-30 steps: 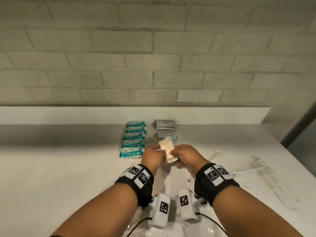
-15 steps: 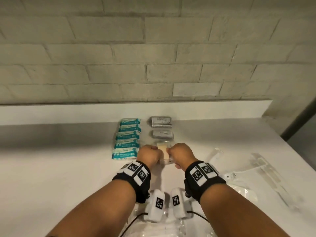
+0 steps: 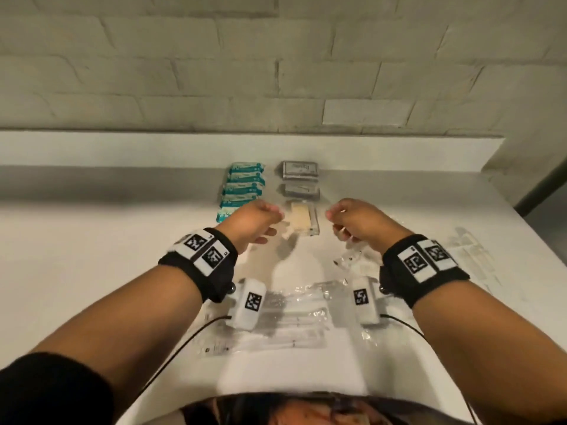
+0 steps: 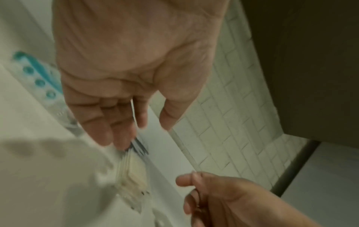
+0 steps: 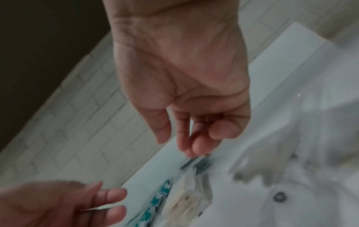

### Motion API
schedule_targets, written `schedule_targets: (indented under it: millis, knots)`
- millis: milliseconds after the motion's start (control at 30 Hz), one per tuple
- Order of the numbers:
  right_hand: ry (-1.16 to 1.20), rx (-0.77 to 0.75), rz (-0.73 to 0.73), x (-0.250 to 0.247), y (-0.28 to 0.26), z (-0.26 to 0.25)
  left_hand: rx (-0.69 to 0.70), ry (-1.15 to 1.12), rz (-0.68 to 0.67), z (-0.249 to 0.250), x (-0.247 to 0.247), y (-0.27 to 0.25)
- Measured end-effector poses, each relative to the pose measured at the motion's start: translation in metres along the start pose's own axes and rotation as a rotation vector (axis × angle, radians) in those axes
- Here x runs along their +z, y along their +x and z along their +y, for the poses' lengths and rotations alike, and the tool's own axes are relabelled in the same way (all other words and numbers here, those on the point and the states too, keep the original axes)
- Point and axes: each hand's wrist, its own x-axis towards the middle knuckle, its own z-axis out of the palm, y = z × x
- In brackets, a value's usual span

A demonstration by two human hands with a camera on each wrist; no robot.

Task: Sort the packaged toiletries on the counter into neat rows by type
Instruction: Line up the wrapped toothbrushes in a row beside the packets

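Between the empty, loosely curled left hand point(image 3: 251, 223) and right hand point(image 3: 357, 222), the beige packet point(image 3: 302, 217) lies on the worktop point(image 3: 92, 256); a stray finger could knock it askew.

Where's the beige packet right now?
In the head view the beige packet lies on the counter between both hands, just in front of the two grey packets and right of the teal row.
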Motion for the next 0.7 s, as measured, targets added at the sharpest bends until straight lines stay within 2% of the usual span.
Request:
schedule_targets:
  millis: [67,167,233,300,500,600,700]
  knots:
    - [-0.132,-0.034,-0.11,0.0,-0.022,0.002,0.014,0.177,-0.062,-0.008,-0.007,-0.024]
    - [-0.379,-0.077,-0.268,0.008,-0.048,-0.001,0.033,0.618,-0.163,-0.02,-0.007,-0.051]
    - [-0.534,-0.141,-0.286,0.018,-0.063,-0.004,0.025,0.882,-0.182,-0.03,-0.002,-0.065]
    - [-0.682,-0.232,-0.27,0.029,-0.078,-0.006,-0.003,1.006,-0.18,-0.044,0.006,-0.074]
    - [-0.839,-0.456,-0.332,0.073,-0.111,0.006,-0.027,1.031,-0.078,-0.058,0.031,-0.102]
    - [-0.927,-0.603,-0.294,0.083,-0.126,0.02,-0.077,1.017,0.037,-0.05,0.03,-0.115]
    - [-0.962,-0.579,-0.273,0.067,-0.134,0.029,-0.124,0.88,0.177,-0.041,0.026,-0.131]
